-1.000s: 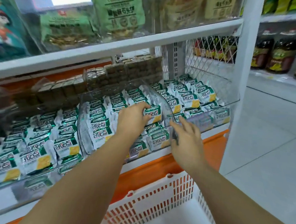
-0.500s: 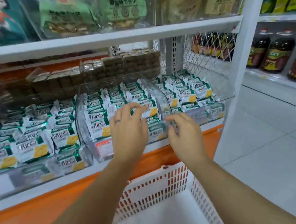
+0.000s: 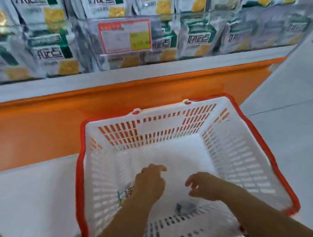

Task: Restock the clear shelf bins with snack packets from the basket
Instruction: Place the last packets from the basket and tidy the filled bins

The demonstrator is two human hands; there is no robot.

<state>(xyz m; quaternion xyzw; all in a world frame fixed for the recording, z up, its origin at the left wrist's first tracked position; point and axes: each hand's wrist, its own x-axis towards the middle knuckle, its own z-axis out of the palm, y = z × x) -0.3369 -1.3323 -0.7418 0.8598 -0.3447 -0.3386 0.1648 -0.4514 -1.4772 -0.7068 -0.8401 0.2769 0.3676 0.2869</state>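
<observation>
**Both hands down in the basket, bins stocked above**

Head view, steep downward angle, motion blur throughout.

The basket (image 3: 170, 126) is white rigid plastic with a red rim. It is rectangular, its walls are pierced with rows of short slots, and its floor is smooth and solid. It sits on the floor just in front of the shelf base.

The left hand (image 3: 149, 182) is low inside the basket with its back to the camera and its fingers curled under. It is directly over a small snack packet (image 3: 124, 194), a glossy crinkled wrapper with green and white print lying on the basket floor by the left wall. The fingertips are hidden, so I cannot tell whether the hand grips the packet.

The right hand (image 3: 204, 186) is just beside the left hand and also inside the basket. Its fingers are spread and loosely bent, and it holds nothing. Below it a second packet (image 3: 185, 207) lies near the front wall; it is greyish and too blurred to read.

Clear shelf bins (image 3: 223, 25) run across the top of the frame. Their hard transparent fronts carry glare streaks. They are packed with flat pillow-shaped packets (image 3: 51, 50), shiny white film with a green band, black characters and a yellow square. A red-bordered price label (image 3: 124, 35) with a yellow patch is fixed to the middle bin front.

A pale grey shelf edge (image 3: 118, 75) lies under the bins, with a smooth orange base panel (image 3: 40, 128) below it. The floor (image 3: 291, 109) is pale glossy tile with thin joints.
</observation>
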